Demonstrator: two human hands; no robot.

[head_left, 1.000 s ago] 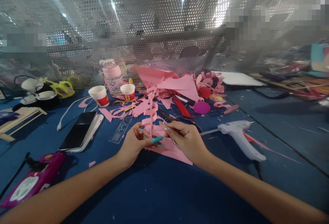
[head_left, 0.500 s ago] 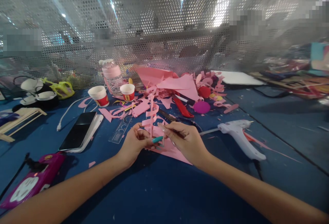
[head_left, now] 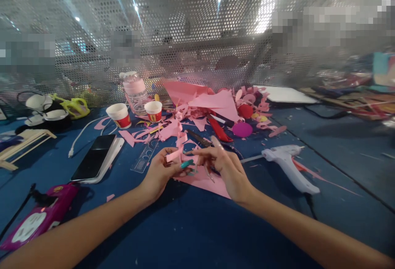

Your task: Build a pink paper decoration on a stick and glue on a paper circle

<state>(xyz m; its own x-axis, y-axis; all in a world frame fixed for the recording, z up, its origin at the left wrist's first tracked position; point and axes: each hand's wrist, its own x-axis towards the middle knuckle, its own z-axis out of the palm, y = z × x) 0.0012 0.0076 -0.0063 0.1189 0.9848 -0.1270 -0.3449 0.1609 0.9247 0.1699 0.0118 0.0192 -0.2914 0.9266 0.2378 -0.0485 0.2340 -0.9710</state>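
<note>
Pinching the curly pink paper strip (head_left: 178,139) just left of frame centre, the left hand (head_left: 159,174) is closed on its lower end while the right hand (head_left: 228,170) hovers loosely spread beside it, apparently gripping nothing, so I'd go gentle to avoid tearing the folds.

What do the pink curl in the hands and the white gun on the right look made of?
The pink curl: thin matte paper or card, it seems; it bends in soft twists. The white glue gun: likely moulded plastic, smooth with slight sheen.
</note>
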